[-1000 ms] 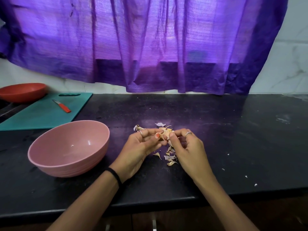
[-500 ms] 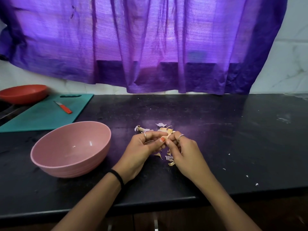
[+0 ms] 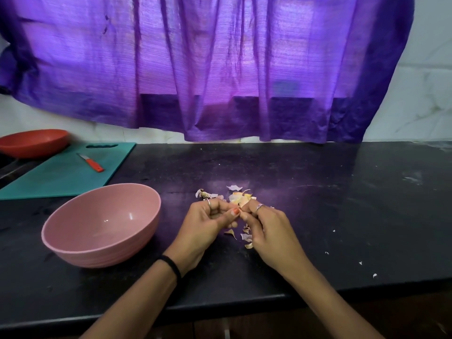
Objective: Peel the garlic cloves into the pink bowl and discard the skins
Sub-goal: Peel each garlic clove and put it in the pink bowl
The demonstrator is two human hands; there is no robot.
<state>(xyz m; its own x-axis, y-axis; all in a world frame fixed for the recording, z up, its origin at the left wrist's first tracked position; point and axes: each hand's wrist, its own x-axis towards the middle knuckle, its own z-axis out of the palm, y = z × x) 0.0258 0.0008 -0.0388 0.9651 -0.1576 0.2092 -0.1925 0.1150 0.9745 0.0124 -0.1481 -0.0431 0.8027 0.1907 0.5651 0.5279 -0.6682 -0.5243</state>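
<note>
both hands [image 3: 238, 214] pinching a garlic clove together, clove mostly hidden | skins [image 3: 241, 196] at 12 | bowl [image 3: 101, 225] at 9, apart | bench [image 3: 342, 216] bare-ish toward 3

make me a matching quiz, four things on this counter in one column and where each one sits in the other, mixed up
Things:
1. knife
2. pink bowl
3. garlic skins
4. red bowl

Places:
A. far left, behind the board
B. on the teal cutting board
C. scattered around the two hands
D. left of the left hand

Pairs: 1-B, 2-D, 3-C, 4-A
</note>
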